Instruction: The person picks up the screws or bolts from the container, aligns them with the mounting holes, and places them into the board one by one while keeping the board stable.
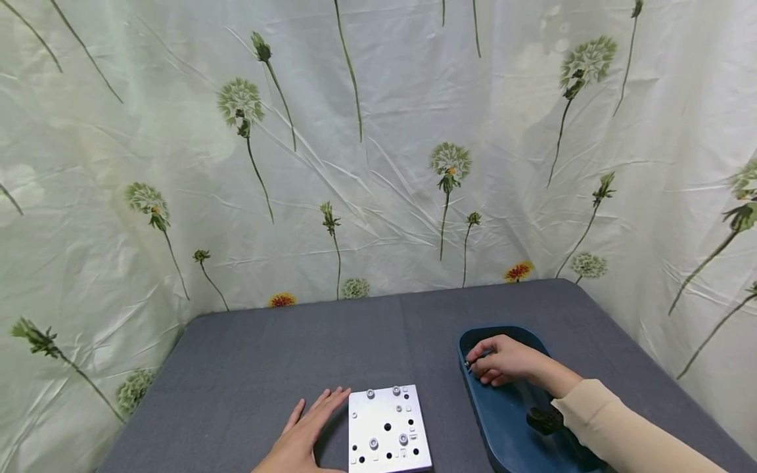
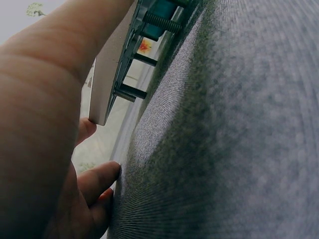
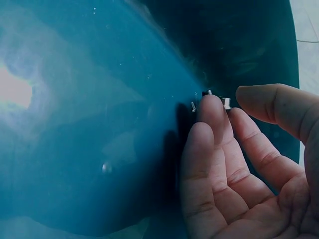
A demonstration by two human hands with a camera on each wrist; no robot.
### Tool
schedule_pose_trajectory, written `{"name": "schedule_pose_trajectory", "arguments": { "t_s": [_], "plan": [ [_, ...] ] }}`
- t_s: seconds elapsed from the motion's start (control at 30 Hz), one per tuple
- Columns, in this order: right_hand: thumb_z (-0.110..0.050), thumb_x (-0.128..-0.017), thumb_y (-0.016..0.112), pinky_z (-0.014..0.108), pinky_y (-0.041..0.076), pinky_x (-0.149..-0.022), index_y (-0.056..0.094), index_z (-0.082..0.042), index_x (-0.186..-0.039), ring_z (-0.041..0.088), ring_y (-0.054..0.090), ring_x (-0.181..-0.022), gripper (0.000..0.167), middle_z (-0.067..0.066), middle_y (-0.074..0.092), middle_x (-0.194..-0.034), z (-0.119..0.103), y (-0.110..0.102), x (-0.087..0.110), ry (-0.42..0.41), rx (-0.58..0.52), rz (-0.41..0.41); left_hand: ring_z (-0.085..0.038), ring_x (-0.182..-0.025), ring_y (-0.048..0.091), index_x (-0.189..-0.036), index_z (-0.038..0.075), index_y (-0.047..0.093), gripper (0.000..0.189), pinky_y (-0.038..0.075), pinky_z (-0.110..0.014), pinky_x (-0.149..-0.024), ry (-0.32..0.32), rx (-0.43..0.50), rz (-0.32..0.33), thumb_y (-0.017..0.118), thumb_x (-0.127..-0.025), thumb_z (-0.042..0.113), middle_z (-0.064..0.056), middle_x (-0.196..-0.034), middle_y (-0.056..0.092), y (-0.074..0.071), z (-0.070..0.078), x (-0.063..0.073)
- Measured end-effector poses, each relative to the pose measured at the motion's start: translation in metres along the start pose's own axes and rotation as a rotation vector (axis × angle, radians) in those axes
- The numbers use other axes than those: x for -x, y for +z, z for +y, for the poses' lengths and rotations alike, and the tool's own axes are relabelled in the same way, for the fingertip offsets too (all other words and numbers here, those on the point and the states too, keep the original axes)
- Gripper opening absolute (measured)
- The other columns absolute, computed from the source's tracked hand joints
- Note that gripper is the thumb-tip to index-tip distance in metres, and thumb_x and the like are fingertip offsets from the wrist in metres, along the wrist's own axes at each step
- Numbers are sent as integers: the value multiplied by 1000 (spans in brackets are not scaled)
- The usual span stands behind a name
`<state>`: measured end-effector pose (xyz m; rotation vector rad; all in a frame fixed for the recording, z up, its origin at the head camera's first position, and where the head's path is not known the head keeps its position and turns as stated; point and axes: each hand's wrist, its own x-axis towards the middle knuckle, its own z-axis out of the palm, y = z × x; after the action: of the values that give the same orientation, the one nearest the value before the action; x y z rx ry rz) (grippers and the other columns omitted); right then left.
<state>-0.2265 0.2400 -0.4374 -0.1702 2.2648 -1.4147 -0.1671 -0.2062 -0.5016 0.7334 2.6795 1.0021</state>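
A square silver metal plate (image 1: 384, 420) with holes and several raised screw heads stands on the grey cloth, held above it by threaded screws (image 2: 162, 22) underneath. Along its left side lies my left hand (image 1: 310, 433), fingers extended; one fingertip (image 2: 87, 128) is at the plate's corner in the left wrist view. My right hand (image 1: 503, 361) reaches into the far left corner of a blue tray (image 1: 503, 427), fingers bent. Between its thumb and index fingertips is a small shiny metal part (image 3: 227, 103); whether they pinch it is unclear. A tiny screw (image 3: 194, 106) lies beside the fingers.
The grey cloth-covered table (image 1: 307, 348) runs back to a white curtain (image 1: 378, 197) with dandelion prints. The tray's raised rim surrounds my right hand. A black object (image 1: 544, 420) shows by the right sleeve (image 1: 615, 420), over the tray.
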Motion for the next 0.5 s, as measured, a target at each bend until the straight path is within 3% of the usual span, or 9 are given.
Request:
{"name": "schedule_pose_trajectory", "arguments": {
  "t_s": [0.5],
  "plan": [
    [-6, -97, 68, 26, 57, -62, 71, 5, -106, 9, 64, -67, 14, 0, 74, -80, -1, 0, -2, -40, 90, 51, -46, -160, 36, -168, 47, 31, 108, 18, -86, -118, 7, 11, -11, 87, -78, 67, -3, -173, 41, -2, 0, 0]
  ]
}}
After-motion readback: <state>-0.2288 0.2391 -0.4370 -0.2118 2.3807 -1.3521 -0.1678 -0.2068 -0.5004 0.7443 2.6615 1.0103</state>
